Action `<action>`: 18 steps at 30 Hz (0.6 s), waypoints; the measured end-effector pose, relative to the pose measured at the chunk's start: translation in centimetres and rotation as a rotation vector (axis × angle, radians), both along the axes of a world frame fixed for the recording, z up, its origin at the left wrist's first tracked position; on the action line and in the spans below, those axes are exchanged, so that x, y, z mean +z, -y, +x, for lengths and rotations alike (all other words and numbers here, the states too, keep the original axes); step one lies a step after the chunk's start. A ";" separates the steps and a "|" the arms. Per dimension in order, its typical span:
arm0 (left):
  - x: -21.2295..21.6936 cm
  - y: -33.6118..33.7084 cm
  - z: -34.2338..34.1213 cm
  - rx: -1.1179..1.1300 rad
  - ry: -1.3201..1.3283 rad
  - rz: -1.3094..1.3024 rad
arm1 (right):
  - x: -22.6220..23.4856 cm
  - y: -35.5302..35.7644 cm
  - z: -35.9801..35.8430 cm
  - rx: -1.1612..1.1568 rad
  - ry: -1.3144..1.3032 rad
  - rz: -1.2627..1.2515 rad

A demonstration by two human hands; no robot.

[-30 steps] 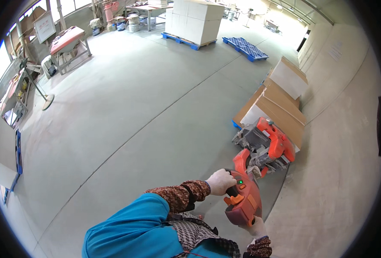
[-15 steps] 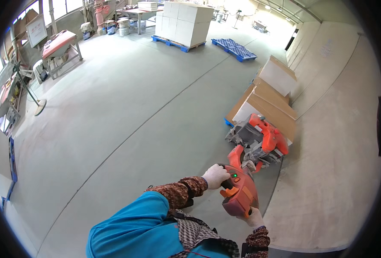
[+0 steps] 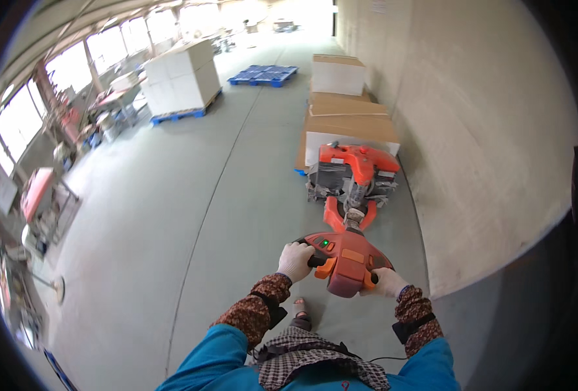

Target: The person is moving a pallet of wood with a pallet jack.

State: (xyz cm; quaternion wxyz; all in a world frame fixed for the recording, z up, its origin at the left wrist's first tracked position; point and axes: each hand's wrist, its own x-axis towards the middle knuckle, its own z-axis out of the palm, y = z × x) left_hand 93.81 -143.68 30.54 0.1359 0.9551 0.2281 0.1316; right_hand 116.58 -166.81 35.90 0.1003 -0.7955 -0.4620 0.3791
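In front of me is the red control handle (image 3: 354, 255) of an electric pallet truck (image 3: 361, 164), with orange levers and a small green light. My left hand (image 3: 296, 260), in a white glove, is closed round the handle's left grip. On the right grip my right hand (image 3: 387, 284), gloved too, is closed; some of its fingers are hidden. The truck's orange and grey body stands beyond the handle, right up against a load of cartons (image 3: 351, 124) with white sides and brown tops. Its forks are out of sight.
A pale wall (image 3: 458, 130) runs close along the right. Ahead to the left lies a blue pallet (image 3: 263, 75), and farther left a stack of white boxes (image 3: 181, 78) stands on another pallet. A red-topped table (image 3: 38, 193) and a stand with a round base (image 3: 59, 289) are at the left.
My view has swung to the right, so the truck, cartons and pallets sit farther left. The handle now stands more squarely before me, with both hands still on it.
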 end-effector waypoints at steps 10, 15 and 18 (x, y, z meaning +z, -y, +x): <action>4.6 9.6 19.5 0.003 -0.025 0.027 | 5.0 9.4 19.7 0.043 0.030 -0.059; 5.1 14.4 26.3 0.037 -0.071 -0.024 | 5.4 14.4 27.0 0.070 -0.006 -0.012; 2.7 16.9 28.4 -0.050 0.026 0.030 | 2.0 17.8 28.3 0.077 0.028 0.014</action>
